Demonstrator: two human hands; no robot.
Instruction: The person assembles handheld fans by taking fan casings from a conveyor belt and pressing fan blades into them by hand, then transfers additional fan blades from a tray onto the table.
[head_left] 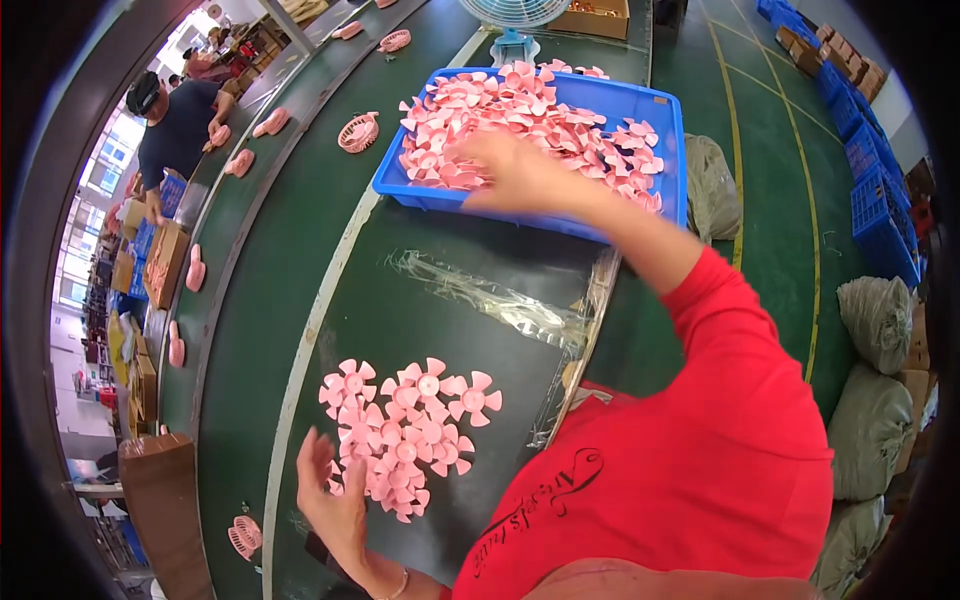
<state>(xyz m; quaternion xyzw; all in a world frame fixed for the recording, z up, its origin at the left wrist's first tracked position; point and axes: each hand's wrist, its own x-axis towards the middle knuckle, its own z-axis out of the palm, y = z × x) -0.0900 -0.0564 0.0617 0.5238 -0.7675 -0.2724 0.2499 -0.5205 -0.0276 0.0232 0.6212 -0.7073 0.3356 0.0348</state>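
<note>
A loose cluster of pink fan blades [408,440] lies on the dark green tabletop in front of me. My left hand [335,508] is at the cluster's near left edge, fingers spread and nothing seen in them. Farther off, a blue plastic bin [560,222] holds a heap of the same pink blades [500,105]. My right hand [515,172] is over the bin's near side, against the heap. Motion smears its fingers, so whether they grip a blade cannot be made out.
A conveyor belt [262,215] at left carries pink fan housings [358,132]. Across it a person [185,130] handles a pink part. A fan [513,12] stands behind the bin. Clear tape [500,300] crosses the tabletop. Sacks [872,430] and blue crates [882,220] line the right.
</note>
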